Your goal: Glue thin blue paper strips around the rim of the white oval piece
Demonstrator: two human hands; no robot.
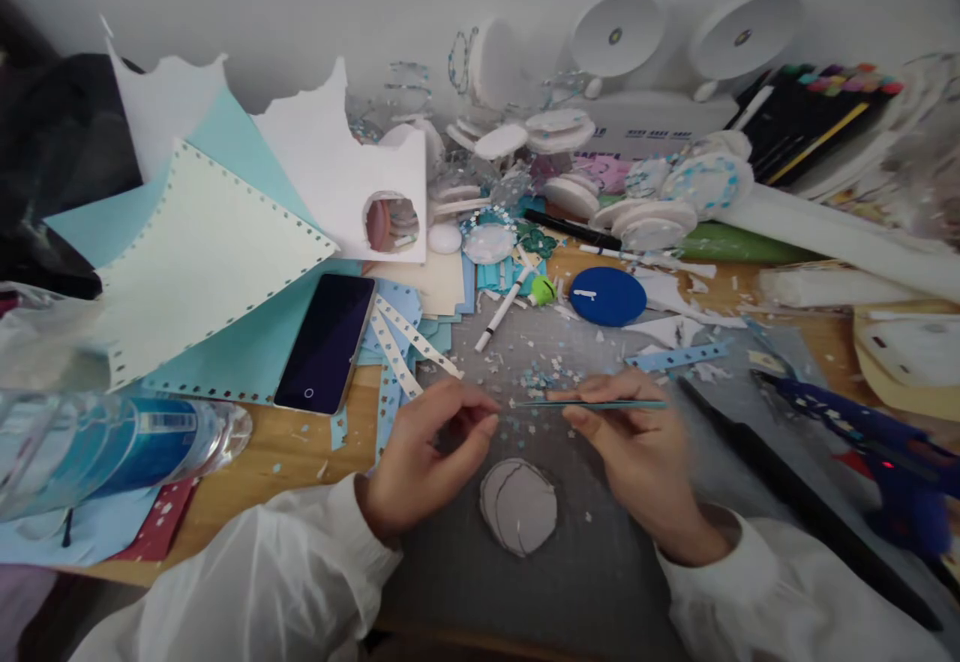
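Observation:
My right hand (637, 437) pinches a pair of slim tweezers (615, 404), held level with the tips pointing left. At those tips a tiny pale piece shows, too small to make out well. Facing it, my left hand (439, 442) has thumb and forefinger brought close together near the tweezer tips; whatever they may hold is too small to see. Below and between both hands lies a small stack of round whitish discs (519, 505) on the grey mat (592, 582). Tiny blue and white paper cutouts (544, 374) are scattered just beyond my fingers.
At left are a phone (325, 342), punched paper sheets (210, 262) and a water bottle (135, 447) on its side. A blue oval disc (607, 296) lies behind my right hand. To the right are a blue glue gun (877, 432) and a long black tool (810, 507). Decorated discs crowd the back.

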